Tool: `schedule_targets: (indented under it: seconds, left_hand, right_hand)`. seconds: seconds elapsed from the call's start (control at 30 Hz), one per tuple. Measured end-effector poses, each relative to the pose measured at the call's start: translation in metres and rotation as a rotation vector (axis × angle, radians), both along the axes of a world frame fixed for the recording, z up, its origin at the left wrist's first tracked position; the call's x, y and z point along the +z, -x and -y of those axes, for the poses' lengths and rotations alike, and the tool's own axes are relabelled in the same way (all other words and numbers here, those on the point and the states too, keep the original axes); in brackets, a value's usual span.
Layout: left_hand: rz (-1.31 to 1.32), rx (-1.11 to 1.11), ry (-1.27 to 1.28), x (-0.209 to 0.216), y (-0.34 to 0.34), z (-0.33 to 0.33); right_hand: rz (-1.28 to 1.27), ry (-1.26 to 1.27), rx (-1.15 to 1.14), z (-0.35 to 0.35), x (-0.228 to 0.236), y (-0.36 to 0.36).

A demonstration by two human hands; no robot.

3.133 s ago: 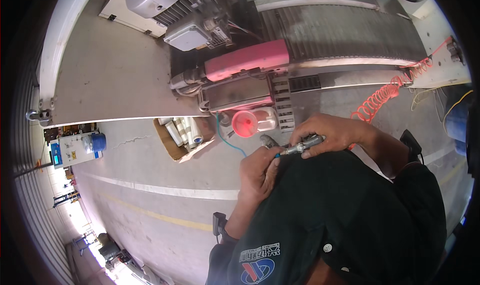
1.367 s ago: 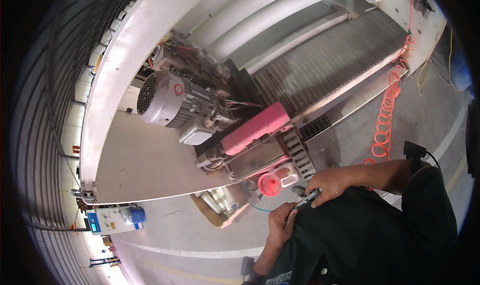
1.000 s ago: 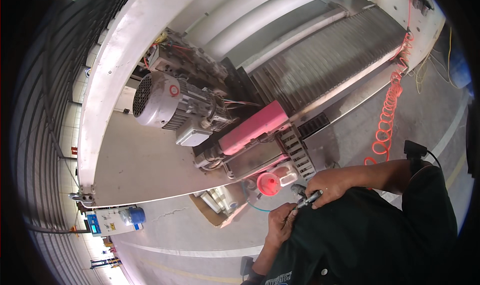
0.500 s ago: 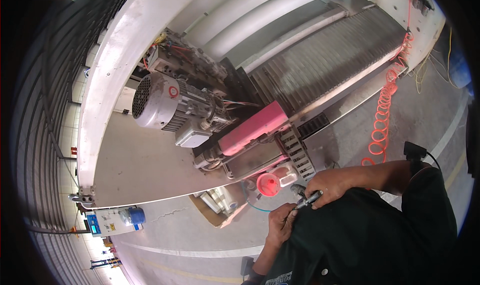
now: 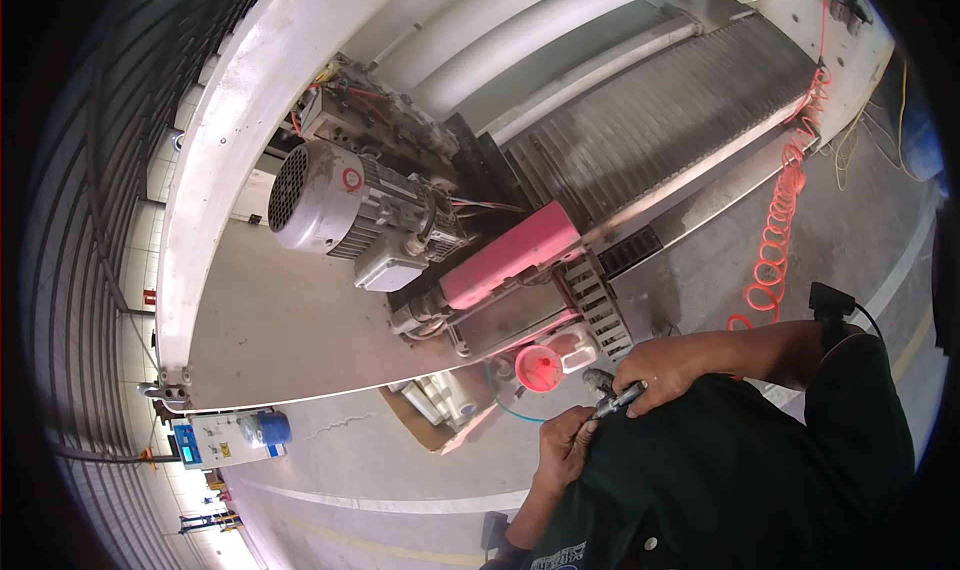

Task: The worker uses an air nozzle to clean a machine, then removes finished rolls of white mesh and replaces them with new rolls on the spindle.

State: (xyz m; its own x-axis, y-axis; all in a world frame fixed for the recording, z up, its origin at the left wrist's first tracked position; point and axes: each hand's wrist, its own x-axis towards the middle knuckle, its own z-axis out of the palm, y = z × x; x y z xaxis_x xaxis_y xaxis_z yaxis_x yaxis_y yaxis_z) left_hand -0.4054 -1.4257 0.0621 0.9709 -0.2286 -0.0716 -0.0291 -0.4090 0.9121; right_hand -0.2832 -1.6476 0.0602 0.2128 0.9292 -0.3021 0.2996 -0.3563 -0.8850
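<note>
Close in front of my body, both hands are at a grey metal tool with a cylindrical body. A rounded metal part sticks out from it on the far side. My right hand is wrapped around the right end of the body. At the lower left end, my left hand is closed with its fingers pinching at the tip; the exact grip there is hard to see. Just beyond the hands are a red funnel and a whitish plastic jug. A thin teal hose runs toward my left hand.
A large machine fills the far side, with a grey electric motor, a pink-red cover and a ribbed metal cover. An orange coiled air hose hangs at right. A cardboard box of white cylinders stands on the floor.
The view has shifted very slightly. Both hands keep the same hold on the metal tool.
</note>
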Motion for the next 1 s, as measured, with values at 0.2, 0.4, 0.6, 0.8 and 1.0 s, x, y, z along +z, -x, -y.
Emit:
schedule_targets:
  seconds: [0.2,0.4,0.6,0.8,1.0]
  left_hand:
    - [0.007,-0.004,-0.009,0.004,0.001,-0.001]
    - [0.020,-0.017,-0.016,0.006,0.003,0.000]
    - [-0.002,-0.005,-0.005,0.004,0.007,0.000]
    - [0.022,0.019,0.011,0.004,0.010,0.002]
    - [0.021,0.004,0.002,0.002,0.013,0.000]
  right_hand:
    - [-0.044,-0.014,0.023,0.000,0.011,-0.003]
    - [0.016,-0.023,0.009,0.000,0.008,0.001]
    - [0.030,-0.040,0.005,-0.002,0.007,0.003]
    - [0.001,-0.084,-0.015,0.000,0.007,0.005]
    - [0.010,0.000,0.069,-0.003,0.015,0.003]
